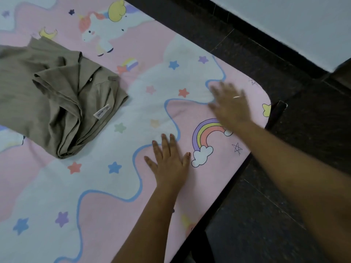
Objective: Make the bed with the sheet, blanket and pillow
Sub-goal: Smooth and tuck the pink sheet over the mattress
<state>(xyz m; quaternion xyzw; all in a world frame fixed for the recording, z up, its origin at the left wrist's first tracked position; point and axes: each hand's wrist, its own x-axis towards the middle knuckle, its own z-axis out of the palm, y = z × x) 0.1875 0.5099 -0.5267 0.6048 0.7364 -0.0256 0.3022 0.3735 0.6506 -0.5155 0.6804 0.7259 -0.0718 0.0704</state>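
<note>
your left hand (169,164) lies nearest, palm down with fingers spread flat on the sheet (106,215), holding nothing. your right hand (230,105) is blurred, but it is flat and open too, fingers straight, on the sheet near the rounded corner of the bed, with a ring (236,97) on one finger. the sheet covers all the mattress in view and lies fairly smooth under both palms. it looks like thin, soft cloth, light and limp, so expect it to slide and ripple rather than hold a shape. smooth it with flat palms, and pinch the hem at the corner or side edge if it needs tucking. it is pink and white with wavy blue outlines, coloured stars, a rainbow (207,133) just beside your left hand and a unicorn (100,29) farther up. well apart to the left, a folded brown cloth (57,95) with a white label (101,112) sits on the sheet; whether it is the blanket i cannot tell. no pillow shows. past the edge run the dark bed frame (237,177), the dark floor (275,215) and a pale wall (284,25).
</note>
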